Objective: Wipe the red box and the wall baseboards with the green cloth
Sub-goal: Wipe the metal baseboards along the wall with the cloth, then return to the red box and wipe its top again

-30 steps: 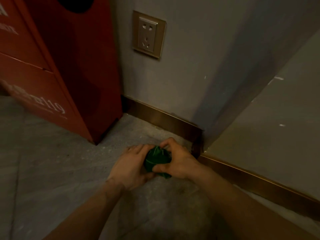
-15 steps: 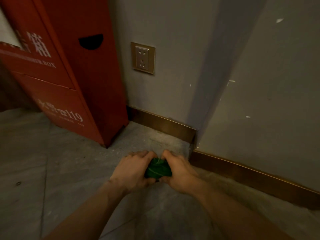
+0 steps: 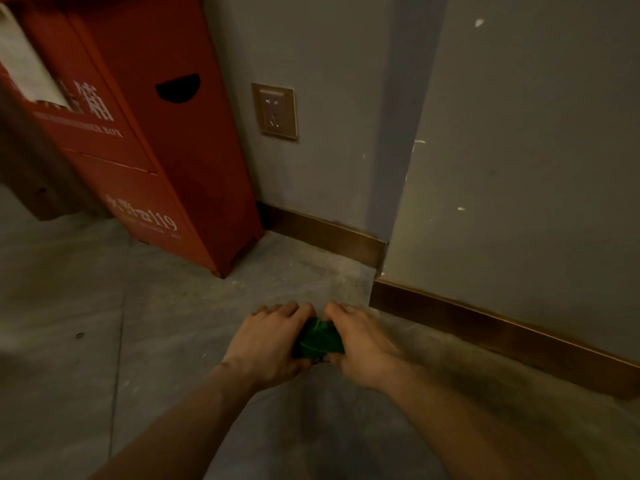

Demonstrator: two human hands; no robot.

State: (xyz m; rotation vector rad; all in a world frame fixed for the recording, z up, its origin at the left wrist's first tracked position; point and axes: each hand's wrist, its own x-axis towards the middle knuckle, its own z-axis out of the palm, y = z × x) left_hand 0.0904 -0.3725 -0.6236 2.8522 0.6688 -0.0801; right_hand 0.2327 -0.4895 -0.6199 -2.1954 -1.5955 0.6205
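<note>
A bunched green cloth (image 3: 318, 339) sits between both hands, low in the middle of the view above the grey floor. My left hand (image 3: 268, 341) grips its left side and my right hand (image 3: 360, 344) grips its right side. The tall red box (image 3: 180, 157) with white lettering and a dark half-round handle hole stands at the upper left against the wall. A brown metallic baseboard (image 3: 329, 237) runs along the back wall from the box to the wall corner. A second baseboard (image 3: 502, 336) runs along the right wall, just right of my right hand.
A gold-framed wall socket (image 3: 275, 110) sits on the grey wall right of the red box. The projecting wall corner (image 3: 398, 168) stands right of the socket. Grey stone floor (image 3: 86, 323) spreads to the left and below my arms.
The view has tilted up and pulled back, showing more of the red box and walls. Both hands stay closed on the cloth, now lower and a little farther from the corner.
</note>
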